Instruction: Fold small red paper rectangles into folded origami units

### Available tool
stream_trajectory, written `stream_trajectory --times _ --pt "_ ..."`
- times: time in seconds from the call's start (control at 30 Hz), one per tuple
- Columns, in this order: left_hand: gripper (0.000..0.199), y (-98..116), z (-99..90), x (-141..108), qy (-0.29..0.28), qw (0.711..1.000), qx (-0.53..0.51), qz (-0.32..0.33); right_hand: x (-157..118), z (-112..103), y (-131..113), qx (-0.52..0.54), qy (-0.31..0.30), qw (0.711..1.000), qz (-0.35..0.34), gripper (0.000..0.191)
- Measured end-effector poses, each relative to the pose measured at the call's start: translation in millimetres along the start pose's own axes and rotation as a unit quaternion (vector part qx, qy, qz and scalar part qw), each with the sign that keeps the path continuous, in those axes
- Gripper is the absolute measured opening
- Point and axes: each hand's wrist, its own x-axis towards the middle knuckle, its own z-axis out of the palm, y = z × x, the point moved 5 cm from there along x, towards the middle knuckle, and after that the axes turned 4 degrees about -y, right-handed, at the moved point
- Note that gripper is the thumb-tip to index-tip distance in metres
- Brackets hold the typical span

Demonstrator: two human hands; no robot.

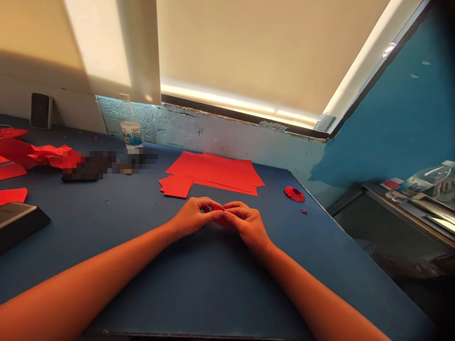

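My left hand (197, 215) and my right hand (247, 222) meet over the middle of the blue table (199, 284). Both are closed, thumbs and fingertips pinching a small piece of red paper (224, 220) between them. Fingers cover most of that piece, so its shape is hard to make out. Just beyond my hands lies a stack of red paper sheets (216, 170), with smaller red paper pieces (177, 186) at its left front corner. A round pleated red paper rosette (295, 194) rests farther right, a tiny red scrap (304, 211) beside it.
A clear plastic bottle (131, 125) stands near the wall, and a phone (40, 111) leans upright farther left. Crumpled red paper (46, 154) and a dark-sided box-like object (23, 225) occupy the left side. Beyond the table's right edge, another bottle (432, 176) lies on a lower surface.
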Motion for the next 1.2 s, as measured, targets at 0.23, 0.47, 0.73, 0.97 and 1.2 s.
stream_trajectory --times 0.23,0.47,0.73,0.97,1.2 --pt "0.028 -1 1.3 0 -0.007 1.000 -0.009 0.029 -1 2 2 0.034 0.028 0.999 -0.012 0.014" --pt "0.023 2 3.4 -2 -0.023 0.999 -0.008 0.023 -4 7 2 0.061 0.009 0.998 -0.005 0.016" --pt "0.019 6 5.2 -4 -0.022 0.999 -0.040 -0.010 -5 7 -1 0.029 0.007 1.000 -0.008 0.018" --pt "0.017 5 5.4 -4 -0.105 0.994 0.009 -0.032 -5 7 -14 -0.109 -0.112 0.984 -0.087 0.011" --pt "0.019 -2 2.1 -3 -0.079 0.994 -0.042 -0.056 -7 8 -20 -0.139 -0.105 0.976 -0.129 0.012"
